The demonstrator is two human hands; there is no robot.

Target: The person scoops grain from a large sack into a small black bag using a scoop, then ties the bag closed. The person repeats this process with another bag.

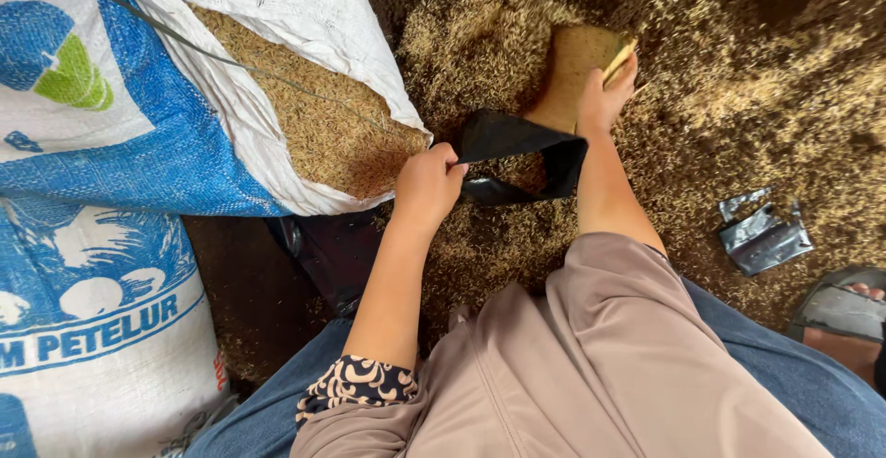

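Black plastic bag (526, 158), mouth held open low over the husk-strewn ground (738, 98), just beside the open white sack (305, 15) of husks. Head view: bag rim is pinched shut by the left hand (426, 184). A flat tan scoop (577, 70), tilted over the bag, is clasped by the right hand (604, 98). Crumpled black bags (764, 236) lie apart at right.
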